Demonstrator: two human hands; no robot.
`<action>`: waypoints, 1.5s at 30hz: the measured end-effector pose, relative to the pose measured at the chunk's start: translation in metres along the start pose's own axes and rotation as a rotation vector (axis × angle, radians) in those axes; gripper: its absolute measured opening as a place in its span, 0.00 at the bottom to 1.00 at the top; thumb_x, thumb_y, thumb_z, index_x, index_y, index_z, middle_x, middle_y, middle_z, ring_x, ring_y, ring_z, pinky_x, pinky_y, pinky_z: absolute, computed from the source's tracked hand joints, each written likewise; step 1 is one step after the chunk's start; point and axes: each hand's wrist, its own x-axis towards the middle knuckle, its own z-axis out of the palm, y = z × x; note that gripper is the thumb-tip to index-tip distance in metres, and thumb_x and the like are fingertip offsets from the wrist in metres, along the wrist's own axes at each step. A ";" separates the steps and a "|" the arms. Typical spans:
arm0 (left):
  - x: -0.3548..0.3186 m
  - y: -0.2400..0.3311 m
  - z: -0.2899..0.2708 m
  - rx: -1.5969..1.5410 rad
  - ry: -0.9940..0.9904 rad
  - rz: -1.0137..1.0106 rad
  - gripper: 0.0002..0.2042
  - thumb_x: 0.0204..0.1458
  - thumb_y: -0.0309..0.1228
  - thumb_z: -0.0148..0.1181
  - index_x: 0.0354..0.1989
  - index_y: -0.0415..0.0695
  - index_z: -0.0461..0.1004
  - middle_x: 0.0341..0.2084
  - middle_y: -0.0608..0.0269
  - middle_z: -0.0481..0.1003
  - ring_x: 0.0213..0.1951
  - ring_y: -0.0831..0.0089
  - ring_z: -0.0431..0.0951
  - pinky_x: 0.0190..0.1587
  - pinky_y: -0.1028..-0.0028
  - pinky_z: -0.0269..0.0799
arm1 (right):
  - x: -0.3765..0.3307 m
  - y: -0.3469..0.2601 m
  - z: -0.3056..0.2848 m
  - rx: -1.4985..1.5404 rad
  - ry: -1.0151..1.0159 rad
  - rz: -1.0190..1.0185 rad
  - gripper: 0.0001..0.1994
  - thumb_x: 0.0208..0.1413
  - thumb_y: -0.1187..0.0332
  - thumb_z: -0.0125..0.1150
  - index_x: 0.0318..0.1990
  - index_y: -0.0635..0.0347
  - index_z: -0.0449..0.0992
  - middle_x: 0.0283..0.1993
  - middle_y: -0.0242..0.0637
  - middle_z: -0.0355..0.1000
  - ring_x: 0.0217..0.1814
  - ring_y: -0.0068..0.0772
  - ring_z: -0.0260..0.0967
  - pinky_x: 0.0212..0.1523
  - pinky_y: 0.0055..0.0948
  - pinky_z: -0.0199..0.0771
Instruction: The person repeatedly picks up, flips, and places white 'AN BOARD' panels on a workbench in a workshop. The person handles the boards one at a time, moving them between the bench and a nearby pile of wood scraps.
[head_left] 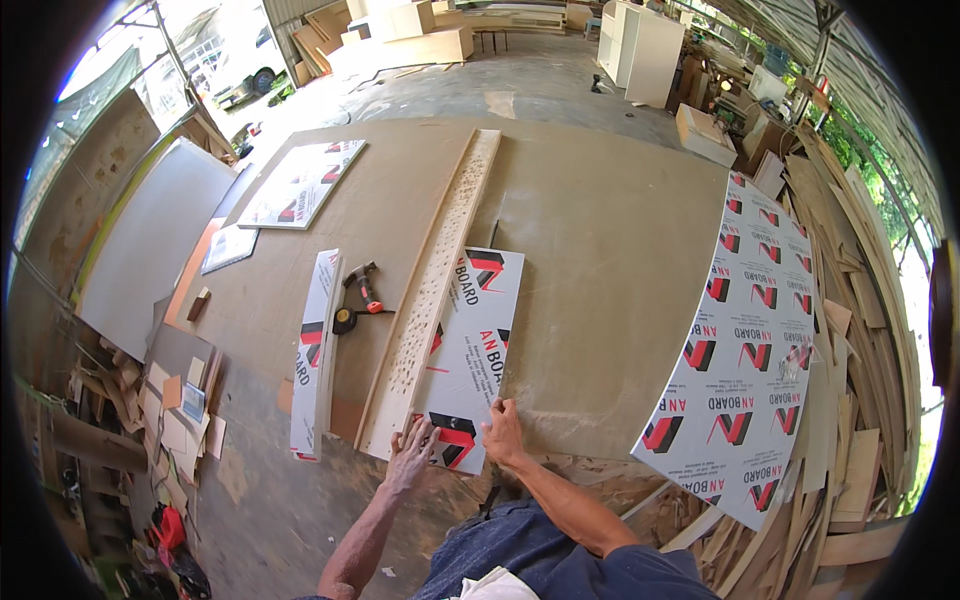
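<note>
Your printed panel [492,310] lies flat at the near side of the worktop [600,260], in front of you and between your 2 hands. Its long axis runs away from you, the far end leaning slightly to your right, and its printed lettering runs along that same line. A pale, speckled wooden strip [436,290] lies along the panel's left side, seemingly over its edge; it points the same way and reaches well beyond the panel's far end.

Your left hand [410,458] is fairly open, fingers spread and pressing down where the strip and panel meet at the near end. Your right hand [503,432] is at the panel's right edge with its fingers curled in; you cannot tell from here whether it grips anything.

To the left of the strip, a hammer [364,290] lies with its head away from you, and a tape measure [345,320] sits just beside its grip. Further left, a narrow printed piece [316,350] also has its long axis running away from you. A large printed board [740,370] spans the worktop's right end.

Beyond the worktop, a box-shaped wooden unit [706,136] and a tall white cabinet [640,55] stand on the floor [560,105]; their contents cannot be made out.
</note>
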 end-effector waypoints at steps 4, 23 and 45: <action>0.018 -0.008 -0.014 -0.105 -0.069 0.027 0.49 0.47 0.58 0.67 0.74 0.47 0.55 0.75 0.52 0.48 0.77 0.61 0.43 0.71 0.48 0.34 | 0.013 0.001 -0.003 -0.045 -0.007 -0.001 0.28 0.51 0.74 0.64 0.59 0.77 0.65 0.53 0.54 0.59 0.57 0.55 0.63 0.60 0.43 0.66; 0.148 -0.011 -0.034 0.121 -0.011 0.001 0.45 0.55 0.57 0.57 0.74 0.40 0.52 0.74 0.49 0.49 0.77 0.56 0.44 0.69 0.43 0.43 | 0.143 0.025 -0.046 -0.075 -0.118 0.047 0.39 0.47 0.60 0.70 0.63 0.75 0.62 0.60 0.57 0.60 0.65 0.59 0.60 0.65 0.45 0.64; 0.185 -0.021 -0.037 0.186 0.024 0.003 0.49 0.48 0.63 0.61 0.72 0.41 0.57 0.72 0.49 0.54 0.75 0.56 0.48 0.67 0.45 0.48 | 0.072 0.017 -0.045 -0.442 -0.025 -0.360 0.28 0.64 0.58 0.54 0.65 0.69 0.68 0.67 0.59 0.65 0.80 0.51 0.46 0.71 0.59 0.44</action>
